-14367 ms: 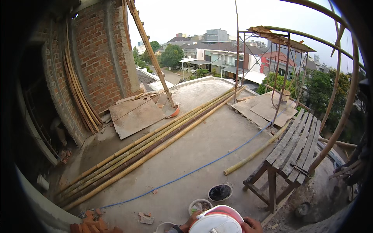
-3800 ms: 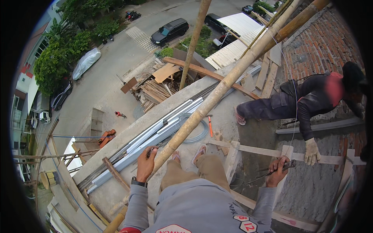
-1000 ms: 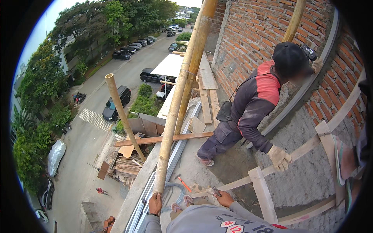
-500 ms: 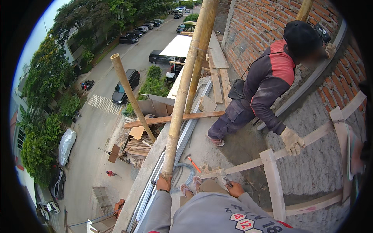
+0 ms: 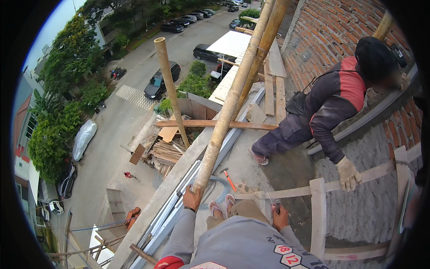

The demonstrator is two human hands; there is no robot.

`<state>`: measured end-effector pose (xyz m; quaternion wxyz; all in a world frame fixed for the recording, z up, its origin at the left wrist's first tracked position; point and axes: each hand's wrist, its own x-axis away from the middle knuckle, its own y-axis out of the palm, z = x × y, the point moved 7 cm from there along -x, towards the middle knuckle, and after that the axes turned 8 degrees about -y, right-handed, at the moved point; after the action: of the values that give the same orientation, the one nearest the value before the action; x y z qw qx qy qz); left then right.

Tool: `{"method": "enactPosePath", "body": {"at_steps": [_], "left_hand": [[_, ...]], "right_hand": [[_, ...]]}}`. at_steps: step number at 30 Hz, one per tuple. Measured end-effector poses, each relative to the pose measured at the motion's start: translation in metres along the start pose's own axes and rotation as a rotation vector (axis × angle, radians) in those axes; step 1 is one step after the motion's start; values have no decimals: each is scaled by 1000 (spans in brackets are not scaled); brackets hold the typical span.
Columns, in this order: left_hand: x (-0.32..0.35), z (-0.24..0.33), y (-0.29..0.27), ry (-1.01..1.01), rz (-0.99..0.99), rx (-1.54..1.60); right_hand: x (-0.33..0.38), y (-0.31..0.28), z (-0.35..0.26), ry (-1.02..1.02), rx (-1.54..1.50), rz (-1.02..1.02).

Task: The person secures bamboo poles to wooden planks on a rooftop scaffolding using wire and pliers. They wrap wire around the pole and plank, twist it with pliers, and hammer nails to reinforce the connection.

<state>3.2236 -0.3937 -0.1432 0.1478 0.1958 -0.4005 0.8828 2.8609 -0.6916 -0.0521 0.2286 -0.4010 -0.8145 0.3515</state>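
My left hand (image 5: 192, 197) grips the lower end of a long bamboo pole (image 5: 220, 136), which slants up and away to the right. A dark band circles that wrist. My right hand (image 5: 281, 216) is closed on a small dark hand tool (image 5: 276, 205) whose exact kind I cannot make out. A thin line shows just beyond the tool, close to a pale wooden rail (image 5: 293, 190). On the concrete beyond my feet lie an orange-handled hammer (image 5: 230, 180) and a coil of pale blue wire or tubing (image 5: 221, 190).
A co-worker (image 5: 313, 110) leans at the brick wall (image 5: 333, 42), one gloved hand (image 5: 348, 174) on the rail. Light metal lengths (image 5: 168, 224) lie along the concrete edge (image 5: 130, 237), with a drop to the street. A plank (image 5: 215, 124) crosses that edge near another bamboo pole (image 5: 172, 92).
The view has shifted, so most of the scene sits further right. My right hand has turned, its tool now pointing more upright. My left hand keeps its hold on the pole.
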Motion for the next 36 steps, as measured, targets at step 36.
{"method": "enactPosePath", "body": {"at_steps": [36], "left_hand": [[51,150,65,-350,-681,-52]], "right_hand": [[-312,77,-82,-56,303,-1369]]}}
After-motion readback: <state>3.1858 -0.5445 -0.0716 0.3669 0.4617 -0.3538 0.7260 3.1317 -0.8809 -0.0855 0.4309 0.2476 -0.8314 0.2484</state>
